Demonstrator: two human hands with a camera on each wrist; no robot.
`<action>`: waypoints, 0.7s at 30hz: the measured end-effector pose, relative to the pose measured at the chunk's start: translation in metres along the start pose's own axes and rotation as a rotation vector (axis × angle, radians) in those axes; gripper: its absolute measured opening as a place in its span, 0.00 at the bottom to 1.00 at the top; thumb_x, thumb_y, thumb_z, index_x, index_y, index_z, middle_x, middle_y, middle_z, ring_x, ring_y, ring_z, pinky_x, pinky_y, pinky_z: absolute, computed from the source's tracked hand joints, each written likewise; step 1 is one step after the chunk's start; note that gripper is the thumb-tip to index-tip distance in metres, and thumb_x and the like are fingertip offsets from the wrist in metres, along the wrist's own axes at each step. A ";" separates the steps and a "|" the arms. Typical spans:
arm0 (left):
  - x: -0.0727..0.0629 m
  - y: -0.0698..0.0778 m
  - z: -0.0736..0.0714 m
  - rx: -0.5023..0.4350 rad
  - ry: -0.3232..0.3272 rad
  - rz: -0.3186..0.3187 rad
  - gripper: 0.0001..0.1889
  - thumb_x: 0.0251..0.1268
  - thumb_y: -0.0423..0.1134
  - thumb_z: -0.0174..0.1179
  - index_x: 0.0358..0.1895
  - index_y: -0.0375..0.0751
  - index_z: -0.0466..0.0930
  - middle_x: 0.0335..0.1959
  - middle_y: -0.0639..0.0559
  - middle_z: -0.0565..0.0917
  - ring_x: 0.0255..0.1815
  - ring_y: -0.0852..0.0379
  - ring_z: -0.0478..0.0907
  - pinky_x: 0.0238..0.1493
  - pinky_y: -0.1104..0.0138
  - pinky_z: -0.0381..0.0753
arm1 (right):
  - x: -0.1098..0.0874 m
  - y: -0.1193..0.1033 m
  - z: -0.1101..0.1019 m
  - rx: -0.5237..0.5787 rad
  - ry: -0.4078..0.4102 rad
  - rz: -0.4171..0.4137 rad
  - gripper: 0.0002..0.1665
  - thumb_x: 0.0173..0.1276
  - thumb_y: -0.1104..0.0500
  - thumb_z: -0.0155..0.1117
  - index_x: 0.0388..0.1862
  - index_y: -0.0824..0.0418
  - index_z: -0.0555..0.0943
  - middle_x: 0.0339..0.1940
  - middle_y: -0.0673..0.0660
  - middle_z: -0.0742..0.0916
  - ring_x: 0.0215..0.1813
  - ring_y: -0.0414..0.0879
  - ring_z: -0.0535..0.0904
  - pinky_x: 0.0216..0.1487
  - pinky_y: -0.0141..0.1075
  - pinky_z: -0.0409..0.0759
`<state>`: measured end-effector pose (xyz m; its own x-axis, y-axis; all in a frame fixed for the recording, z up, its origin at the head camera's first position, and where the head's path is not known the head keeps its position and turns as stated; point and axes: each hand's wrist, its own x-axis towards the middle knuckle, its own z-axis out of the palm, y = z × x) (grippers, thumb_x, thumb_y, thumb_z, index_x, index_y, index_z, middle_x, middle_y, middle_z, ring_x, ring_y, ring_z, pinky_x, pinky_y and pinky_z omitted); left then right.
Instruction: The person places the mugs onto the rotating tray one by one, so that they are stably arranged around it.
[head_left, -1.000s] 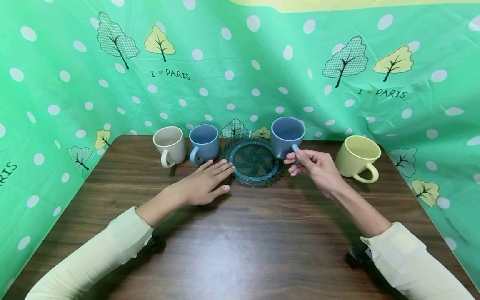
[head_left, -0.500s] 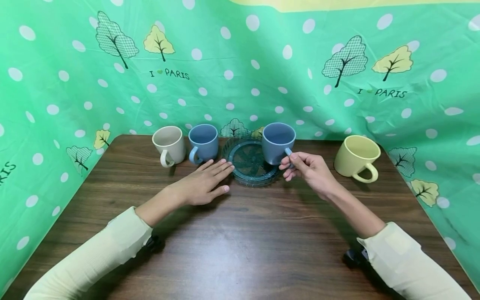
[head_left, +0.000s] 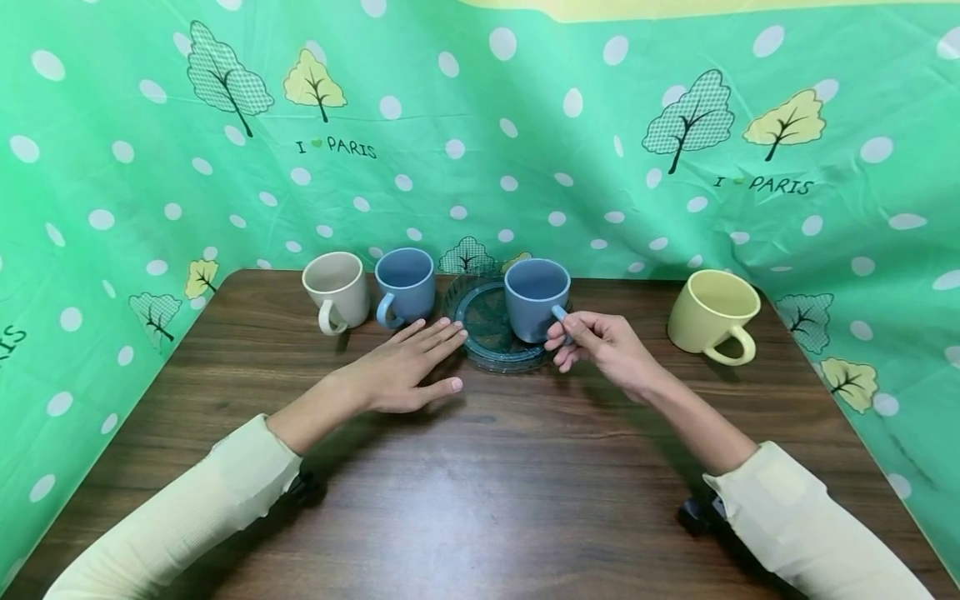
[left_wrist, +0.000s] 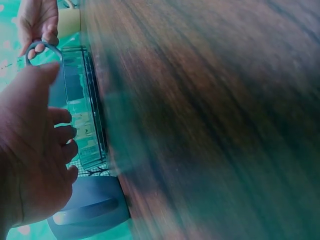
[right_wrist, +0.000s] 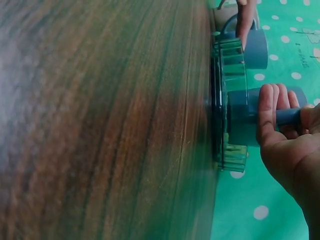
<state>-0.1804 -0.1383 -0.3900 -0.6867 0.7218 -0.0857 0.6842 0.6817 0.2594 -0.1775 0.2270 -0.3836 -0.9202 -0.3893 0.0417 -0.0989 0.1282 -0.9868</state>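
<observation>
My right hand pinches the handle of a blue mug. The mug is upright within the right part of a round, clear glass dish. In the right wrist view its lower part sits inside the dish's ribbed wall; whether the base touches the dish floor I cannot tell. My left hand lies palm down with its fingers extended, fingertips at the dish's left rim. Just behind that hand stands a second blue mug, its handle toward me.
A pale grey mug is at the back left of the brown wooden table. On the right stands a yellow mug, handle to the front right. Green printed cloth hangs behind and along both sides.
The right hand has carried its blue mug left and down, from over the dish's right edge to inside the dish. The left hand has stayed nearly still.
</observation>
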 end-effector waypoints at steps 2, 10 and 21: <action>-0.001 0.000 0.001 -0.009 0.008 0.003 0.44 0.90 0.66 0.49 0.94 0.44 0.51 0.96 0.45 0.54 0.98 0.46 0.46 0.98 0.45 0.42 | 0.001 0.001 0.001 -0.009 -0.013 0.002 0.25 0.96 0.59 0.49 0.61 0.86 0.78 0.45 0.53 0.94 0.40 0.41 0.91 0.45 0.34 0.94; -0.003 -0.002 0.005 -0.020 0.041 0.022 0.44 0.91 0.66 0.48 0.94 0.44 0.51 0.96 0.44 0.54 0.98 0.45 0.46 0.98 0.46 0.43 | 0.003 0.002 0.003 -0.025 -0.054 0.013 0.24 0.96 0.60 0.47 0.61 0.84 0.79 0.47 0.54 0.92 0.42 0.41 0.91 0.47 0.34 0.94; -0.007 -0.003 0.010 -0.015 0.099 0.066 0.39 0.93 0.61 0.48 0.93 0.44 0.56 0.94 0.41 0.60 0.96 0.41 0.54 0.97 0.44 0.52 | 0.006 0.005 0.006 -0.013 -0.119 -0.020 0.23 0.96 0.60 0.49 0.58 0.84 0.80 0.47 0.57 0.93 0.42 0.42 0.91 0.46 0.35 0.94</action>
<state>-0.1748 -0.1443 -0.3993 -0.6616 0.7493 0.0272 0.7255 0.6306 0.2755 -0.1815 0.2193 -0.3893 -0.8666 -0.4973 0.0417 -0.1222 0.1305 -0.9839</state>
